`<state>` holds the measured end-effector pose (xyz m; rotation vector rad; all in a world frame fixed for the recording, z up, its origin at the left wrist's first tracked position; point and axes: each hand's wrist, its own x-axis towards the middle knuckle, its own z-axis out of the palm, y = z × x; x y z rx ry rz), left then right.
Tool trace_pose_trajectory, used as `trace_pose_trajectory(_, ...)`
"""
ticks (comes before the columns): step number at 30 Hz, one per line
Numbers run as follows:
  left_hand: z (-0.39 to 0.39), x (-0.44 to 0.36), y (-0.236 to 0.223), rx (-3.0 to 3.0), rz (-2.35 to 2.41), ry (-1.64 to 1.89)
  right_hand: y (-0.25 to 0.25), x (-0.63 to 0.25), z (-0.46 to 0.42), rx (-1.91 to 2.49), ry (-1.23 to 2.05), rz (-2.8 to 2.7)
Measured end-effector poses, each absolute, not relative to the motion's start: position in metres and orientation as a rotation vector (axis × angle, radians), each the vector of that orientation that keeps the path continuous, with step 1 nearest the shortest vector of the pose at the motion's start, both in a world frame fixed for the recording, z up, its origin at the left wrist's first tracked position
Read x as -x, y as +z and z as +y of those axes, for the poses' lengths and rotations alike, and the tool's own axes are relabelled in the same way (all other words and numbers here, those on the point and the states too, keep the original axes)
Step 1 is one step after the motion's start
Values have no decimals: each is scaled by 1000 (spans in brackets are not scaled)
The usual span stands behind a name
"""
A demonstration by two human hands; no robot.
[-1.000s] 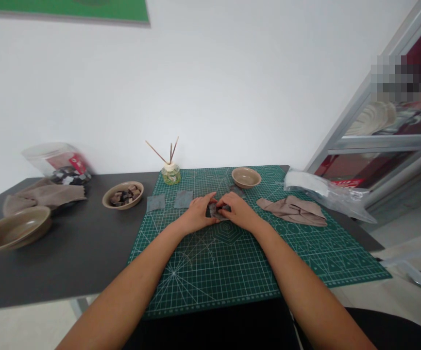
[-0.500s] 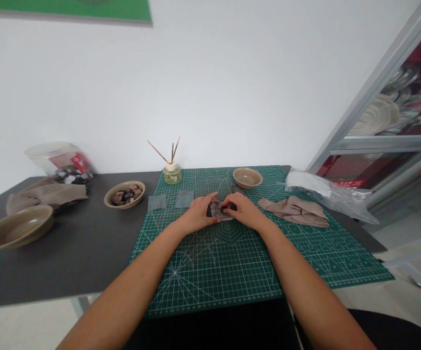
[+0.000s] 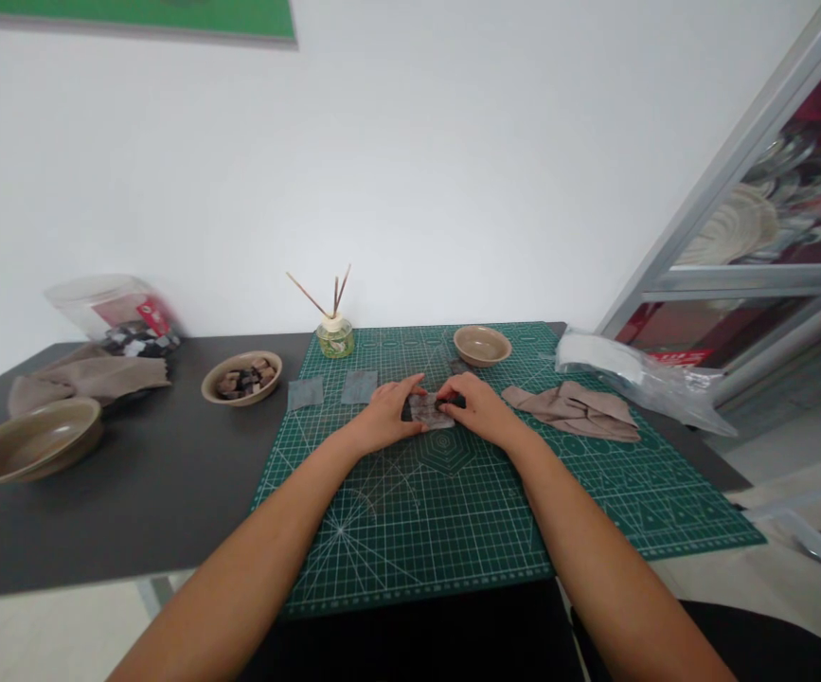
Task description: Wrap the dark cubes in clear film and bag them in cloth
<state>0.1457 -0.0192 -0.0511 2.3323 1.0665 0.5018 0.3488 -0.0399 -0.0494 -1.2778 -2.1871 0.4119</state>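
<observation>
A small grey square piece [image 3: 430, 411] lies on the green cutting mat [image 3: 453, 545] between my hands. My left hand [image 3: 390, 413] spans its left side, thumb at the near edge and forefinger at the far edge. Over the right part of the square, my right hand [image 3: 477, 407] pinches a small dark thing [image 3: 455, 402], too small to name and partly covered by the fingers. To the left, two thin grey-blue squares [image 3: 360, 386] lie flat on the mat. Behind my right hand, another grey patch shows in part.
A tan bowl [image 3: 482, 347] stands at the back, with a brown cloth [image 3: 580, 410] and clear plastic bag [image 3: 641, 374] to the right. Leftward are a reed diffuser [image 3: 336, 338], a bowl of small blocks [image 3: 220, 393], a larger bowl [image 3: 33, 440], another cloth [image 3: 90, 377] and a clear jar [image 3: 90, 298].
My right fingers have shifted slightly right across the grey square, so more of its surface shows. My left hand stays in place. The view has shifted slightly.
</observation>
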Motion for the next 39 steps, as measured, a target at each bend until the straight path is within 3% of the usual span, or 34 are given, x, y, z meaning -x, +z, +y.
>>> trace_pose_trajectory(39,-20,-147,-52,-2342,1076,519,-49,-338,-38,1209,333,-2290)
